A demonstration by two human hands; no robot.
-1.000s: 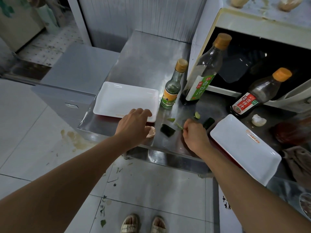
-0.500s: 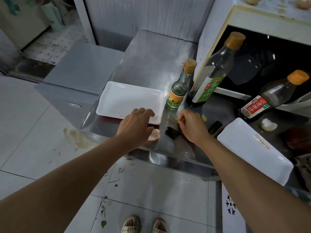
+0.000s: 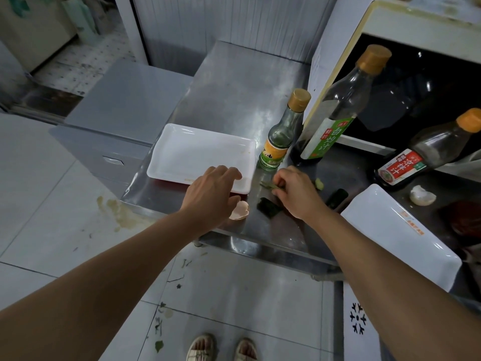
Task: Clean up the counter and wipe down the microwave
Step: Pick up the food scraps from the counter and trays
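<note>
A green scrap (image 3: 269,185) is now pinched in the curled fingers of the right hand (image 3: 296,191), which has been moved from beside the dark peel (image 3: 269,207) toward the small bottle (image 3: 282,131); litter-picking appears under way. The left hand (image 3: 210,195) stays over the eggshell (image 3: 240,211) on the surface (image 3: 234,100), fingers relaxed, gripping nothing. The microwave (image 3: 416,27) seems still unwiped.

Eggshell (image 3: 240,210): half tucked under the left hand (image 3: 212,192).
Right hand (image 3: 299,192): fingertips curled under, grip on green scrap (image 3: 269,185) unclear.
Microwave (image 3: 406,82): ran off top and right edges.
Right tray (image 3: 400,235): near end behind forearm.
</note>
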